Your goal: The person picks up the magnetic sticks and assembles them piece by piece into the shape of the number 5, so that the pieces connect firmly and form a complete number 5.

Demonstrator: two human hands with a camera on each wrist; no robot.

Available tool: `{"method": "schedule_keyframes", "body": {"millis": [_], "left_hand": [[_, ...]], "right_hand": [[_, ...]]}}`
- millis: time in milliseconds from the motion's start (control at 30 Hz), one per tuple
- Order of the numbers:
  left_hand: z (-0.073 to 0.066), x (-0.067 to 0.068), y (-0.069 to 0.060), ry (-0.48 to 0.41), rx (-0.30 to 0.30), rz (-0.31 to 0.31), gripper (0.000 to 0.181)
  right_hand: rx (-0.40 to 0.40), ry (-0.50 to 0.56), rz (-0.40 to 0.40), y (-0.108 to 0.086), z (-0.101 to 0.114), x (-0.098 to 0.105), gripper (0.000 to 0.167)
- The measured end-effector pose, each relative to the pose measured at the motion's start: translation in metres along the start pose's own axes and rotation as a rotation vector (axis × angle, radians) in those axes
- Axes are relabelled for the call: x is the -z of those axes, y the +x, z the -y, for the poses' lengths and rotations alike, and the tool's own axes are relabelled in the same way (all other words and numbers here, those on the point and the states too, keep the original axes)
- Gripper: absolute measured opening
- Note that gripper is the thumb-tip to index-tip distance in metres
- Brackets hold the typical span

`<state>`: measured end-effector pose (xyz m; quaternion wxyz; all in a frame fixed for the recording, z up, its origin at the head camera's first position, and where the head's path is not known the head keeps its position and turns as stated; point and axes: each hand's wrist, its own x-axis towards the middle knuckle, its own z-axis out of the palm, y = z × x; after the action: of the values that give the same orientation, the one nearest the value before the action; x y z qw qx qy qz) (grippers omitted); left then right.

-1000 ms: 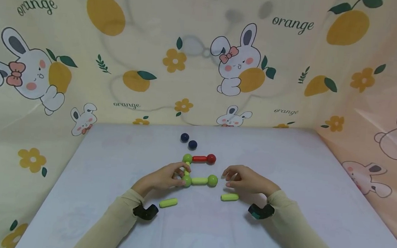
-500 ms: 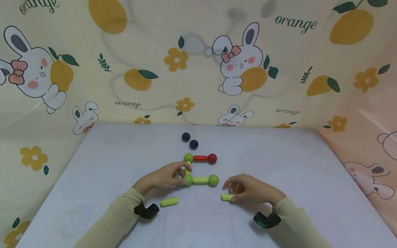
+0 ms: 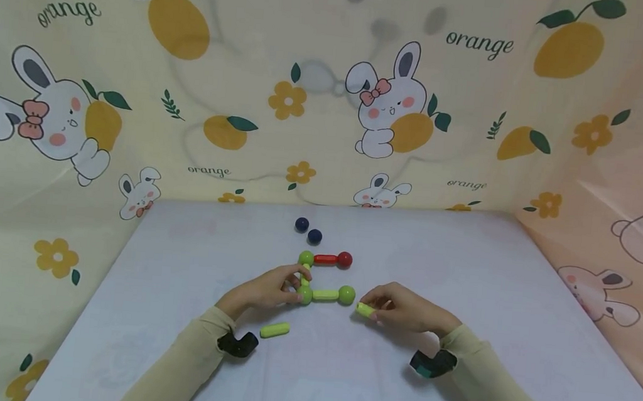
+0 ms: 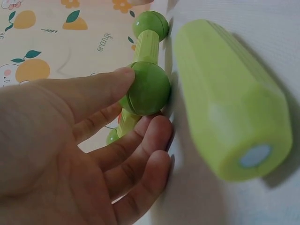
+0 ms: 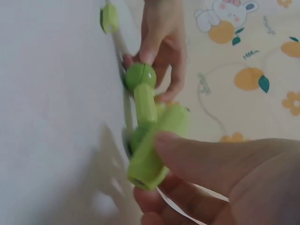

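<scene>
My left hand [image 3: 269,288] holds the corner green ball [image 4: 150,89] of a magnetic ball-and-rod figure, thumb on one side and fingers behind. From that ball a light green rod [image 3: 325,295] runs to another green ball [image 3: 347,295]. A second rod, partly covered by my fingers, leads to the far green ball [image 3: 306,258], joined by a red rod [image 3: 325,259] to a red ball [image 3: 344,260]. Between thumb and fingers, my right hand [image 3: 409,308] pinches a loose light green rod [image 5: 159,145], just right of the figure's end ball.
Another light green rod [image 3: 275,330] lies on the white tabletop [image 3: 307,376] near my left wrist, a pale disc showing in its end. Two dark blue balls [image 3: 302,225] sit behind the figure. A cloth printed with rabbits and oranges [image 3: 225,61] rises behind the table.
My right hand came down to the light green rod on the table, gripped it and brought it up and slightly left, close to the end ball. The left hand kept its hold.
</scene>
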<state>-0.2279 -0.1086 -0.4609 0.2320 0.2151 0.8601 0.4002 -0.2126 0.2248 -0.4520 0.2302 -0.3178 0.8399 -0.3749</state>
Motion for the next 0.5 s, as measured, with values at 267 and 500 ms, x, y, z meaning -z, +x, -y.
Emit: {"method": "schedule_keyframes", "body": {"millis": [267, 500], "left_hand": [[-0.001, 0.001, 0.001, 0.007, -0.018, -0.002, 0.038], [0.0, 0.001, 0.0, 0.004, -0.016, 0.0, 0.037]], "right_hand": [[-0.02, 0.226, -0.053, 0.006, 0.002, -0.01, 0.031], [-0.122, 0.43, -0.008, 0.014, 0.003, -0.03, 0.035]]}}
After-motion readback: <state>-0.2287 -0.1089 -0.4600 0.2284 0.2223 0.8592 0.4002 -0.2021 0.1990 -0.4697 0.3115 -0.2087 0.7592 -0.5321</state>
